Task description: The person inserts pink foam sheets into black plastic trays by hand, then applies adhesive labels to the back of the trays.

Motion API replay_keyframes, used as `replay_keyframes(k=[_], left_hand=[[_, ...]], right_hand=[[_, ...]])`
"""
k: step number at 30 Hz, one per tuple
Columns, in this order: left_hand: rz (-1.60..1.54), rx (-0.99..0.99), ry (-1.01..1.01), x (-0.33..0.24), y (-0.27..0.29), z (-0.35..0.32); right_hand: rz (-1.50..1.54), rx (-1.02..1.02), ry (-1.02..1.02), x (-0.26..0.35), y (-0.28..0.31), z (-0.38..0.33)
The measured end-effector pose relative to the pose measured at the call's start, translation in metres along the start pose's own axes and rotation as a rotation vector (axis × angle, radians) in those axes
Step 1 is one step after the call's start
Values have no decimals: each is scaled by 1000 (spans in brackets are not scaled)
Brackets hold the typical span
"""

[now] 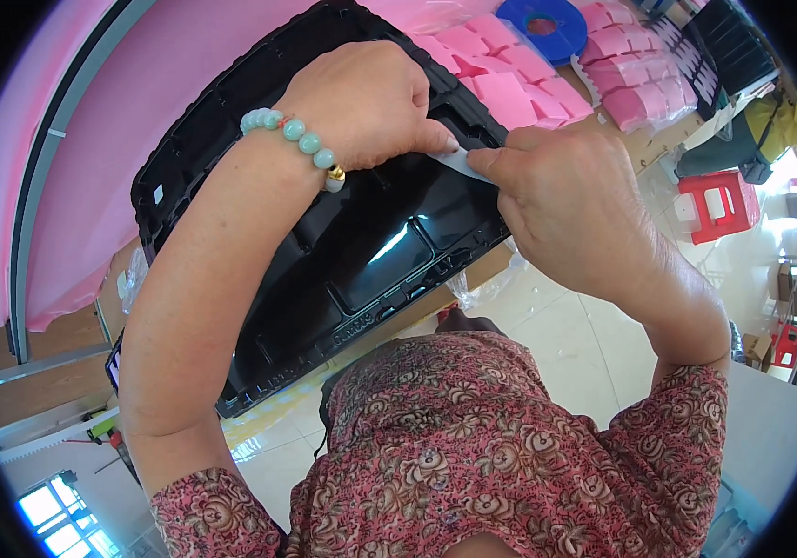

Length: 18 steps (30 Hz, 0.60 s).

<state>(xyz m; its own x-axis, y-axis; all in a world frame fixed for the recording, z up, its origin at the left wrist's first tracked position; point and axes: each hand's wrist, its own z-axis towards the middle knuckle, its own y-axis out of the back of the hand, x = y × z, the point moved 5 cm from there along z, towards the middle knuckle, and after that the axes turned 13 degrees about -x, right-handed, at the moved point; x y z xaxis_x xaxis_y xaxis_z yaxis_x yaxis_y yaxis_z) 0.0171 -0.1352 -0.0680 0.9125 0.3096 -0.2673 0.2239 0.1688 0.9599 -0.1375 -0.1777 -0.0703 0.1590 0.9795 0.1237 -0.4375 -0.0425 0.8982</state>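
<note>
A large black moulded plastic tray (361, 232) lies in front of me, with raised ribs and a glossy floor. Over its far part is my left hand (356, 102), a green bead bracelet on the wrist. Its thumb and finger pinch one end of a small white strip (457, 165). My right hand (570, 205), at the tray's right edge, grips the strip's other end between thumb and curled fingers. Between the two hands the strip looks stretched or folded; I cannot tell which. The left fingers are partly hidden behind that hand's back.
Pink foam pieces (519, 79) lie beyond the tray at the right, with a blue reel (543, 26) and bagged pink blocks (636, 79) beside them. Pink sheeting (119, 130) hangs behind a grey curved rail (40, 177) on the left. A red stool (719, 206) stands on the tiled floor.
</note>
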Motion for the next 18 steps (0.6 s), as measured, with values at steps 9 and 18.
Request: replay_keyframes(k=[9, 18], left_hand=[[139, -93, -79, -11, -6, -3], [311, -7, -62, -19, -8, 0]], right_hand=[[-27, -27, 58, 0, -6, 2], [-33, 43, 155, 0, -11, 15]])
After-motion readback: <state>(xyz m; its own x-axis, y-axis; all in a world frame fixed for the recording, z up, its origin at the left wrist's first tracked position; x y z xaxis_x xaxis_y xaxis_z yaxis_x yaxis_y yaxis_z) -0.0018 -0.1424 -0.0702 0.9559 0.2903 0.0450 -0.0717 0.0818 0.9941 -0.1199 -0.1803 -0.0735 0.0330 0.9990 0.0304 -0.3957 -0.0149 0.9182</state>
